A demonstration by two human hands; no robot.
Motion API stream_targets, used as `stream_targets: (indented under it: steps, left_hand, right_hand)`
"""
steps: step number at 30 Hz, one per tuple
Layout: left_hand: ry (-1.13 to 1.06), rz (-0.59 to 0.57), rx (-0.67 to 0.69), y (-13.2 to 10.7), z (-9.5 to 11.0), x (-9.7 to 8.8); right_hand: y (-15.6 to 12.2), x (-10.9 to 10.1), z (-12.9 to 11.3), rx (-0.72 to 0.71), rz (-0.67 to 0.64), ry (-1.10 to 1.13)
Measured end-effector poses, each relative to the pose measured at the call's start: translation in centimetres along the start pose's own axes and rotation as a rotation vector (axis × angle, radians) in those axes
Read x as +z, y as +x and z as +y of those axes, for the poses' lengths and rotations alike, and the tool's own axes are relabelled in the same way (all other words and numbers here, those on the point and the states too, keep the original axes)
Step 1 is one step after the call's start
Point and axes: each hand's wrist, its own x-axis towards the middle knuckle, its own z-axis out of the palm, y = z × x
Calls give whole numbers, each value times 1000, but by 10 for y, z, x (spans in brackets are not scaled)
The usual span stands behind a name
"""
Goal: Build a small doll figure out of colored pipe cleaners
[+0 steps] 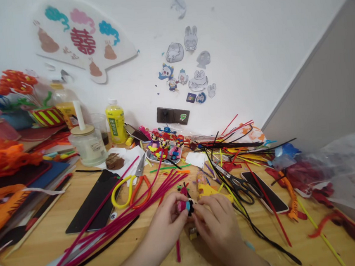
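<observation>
A small fuzzy figure of pink, blue and black pipe cleaner (186,205) is pinched between the left hand (168,224) and the right hand (219,222). Both are closed on it, just above the wooden surface (51,247). It looks partly made, though much is hidden by fingers. Bare wood is left beside the left hand. Further off, room is taken by long magenta pipe cleaners (123,220), yellow-handled scissors (129,191) and black scissors (239,184). The far edge is closed by a white wall (250,39).

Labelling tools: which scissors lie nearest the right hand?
The black-handled scissors, just beyond the right hand, beside the dark phone. The other pair, with yellow and orange handles, lies farther off to the left by the pink pipe cleaners.
</observation>
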Motion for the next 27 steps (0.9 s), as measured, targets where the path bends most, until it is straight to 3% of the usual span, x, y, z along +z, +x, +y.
stream_targets:
  steps: [7, 27]
  left_hand:
    - [10, -2, 2, 1, -3, -1]
    - [-71, -4, -17, -1, 5, 1]
  right_hand:
    - [-1, 0, 2, 120, -105, 63]
    - [0, -4, 3, 141, -144, 96]
